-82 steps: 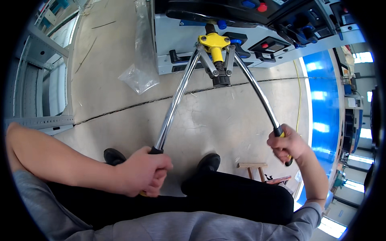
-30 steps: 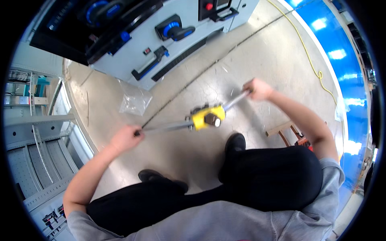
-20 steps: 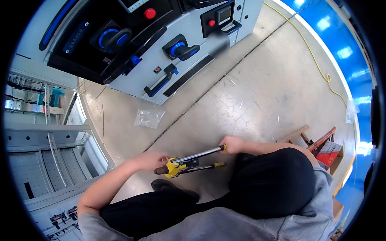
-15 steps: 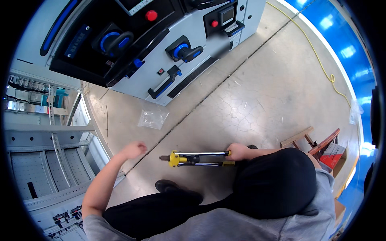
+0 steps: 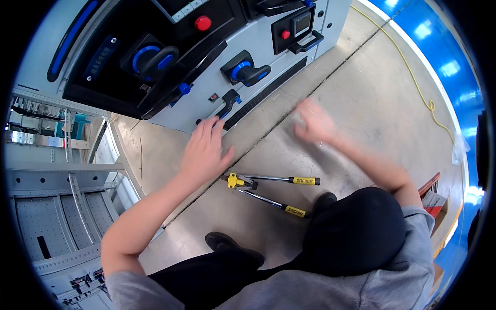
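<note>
My left hand (image 5: 204, 150) is held out with its fingers spread, empty, in front of the light grey cabinet's lower edge. Its fingertips overlap the end of a black-and-blue pull handle (image 5: 227, 105); whether they touch cannot be told. My right hand (image 5: 314, 124) is raised over the floor further right, motion-blurred, thumb apart from the fingers and nothing seen in it. Between my feet and hands a long-handled hand riveter (image 5: 235, 181) lies on the floor, yellow at the head, its two chrome arms with yellow-and-black grips spread apart.
The switchgear cabinet (image 5: 170, 116) stands ahead, with black rotary handles (image 5: 249, 72) and red buttons (image 5: 203, 22). Metal framing (image 5: 67, 165) rises at the left. A yellow cord (image 5: 408, 67) runs along the right. A red-and-white box (image 5: 434, 203) sits beside my right leg.
My right hand has let go of the riveter, now on the floor with arms spread, and moved forward. My left hand has reached forward and opened. The view has shifted slightly.
</note>
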`<state>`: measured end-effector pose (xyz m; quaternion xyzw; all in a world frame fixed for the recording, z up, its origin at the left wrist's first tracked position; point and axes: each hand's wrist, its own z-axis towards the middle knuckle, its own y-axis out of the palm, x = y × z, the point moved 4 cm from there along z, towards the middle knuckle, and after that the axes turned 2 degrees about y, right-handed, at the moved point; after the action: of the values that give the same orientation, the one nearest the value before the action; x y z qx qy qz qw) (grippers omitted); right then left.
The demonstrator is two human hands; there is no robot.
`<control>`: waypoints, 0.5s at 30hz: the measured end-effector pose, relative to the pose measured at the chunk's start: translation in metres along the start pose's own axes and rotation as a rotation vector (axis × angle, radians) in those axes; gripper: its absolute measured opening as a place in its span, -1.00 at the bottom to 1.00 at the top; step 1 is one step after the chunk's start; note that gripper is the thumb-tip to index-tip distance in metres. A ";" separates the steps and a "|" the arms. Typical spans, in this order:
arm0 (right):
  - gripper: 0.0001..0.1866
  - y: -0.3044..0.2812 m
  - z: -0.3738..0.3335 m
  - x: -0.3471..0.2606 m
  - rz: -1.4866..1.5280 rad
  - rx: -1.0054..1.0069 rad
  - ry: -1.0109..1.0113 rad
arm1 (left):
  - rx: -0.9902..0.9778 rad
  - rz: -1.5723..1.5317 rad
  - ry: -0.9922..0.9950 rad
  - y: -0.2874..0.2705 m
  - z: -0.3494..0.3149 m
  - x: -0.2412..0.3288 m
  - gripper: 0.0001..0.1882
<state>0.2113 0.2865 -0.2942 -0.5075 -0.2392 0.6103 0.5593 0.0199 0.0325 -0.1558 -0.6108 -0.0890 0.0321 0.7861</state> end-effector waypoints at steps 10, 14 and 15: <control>-0.51 -0.077 0.151 0.105 -0.410 -0.063 0.006 | -0.016 0.151 -0.512 0.073 0.064 -0.026 -0.32; -0.54 -0.063 0.166 0.121 -0.232 -0.158 0.002 | 0.024 0.272 -0.472 0.080 0.067 -0.030 -0.30; -0.54 -0.061 0.169 0.121 -0.219 -0.180 0.011 | 0.027 0.281 -0.468 0.081 0.066 -0.032 -0.30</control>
<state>0.1050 0.4610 -0.2216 -0.5296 -0.3439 0.5190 0.5760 -0.0189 0.1110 -0.2210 -0.5825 -0.1821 0.2822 0.7402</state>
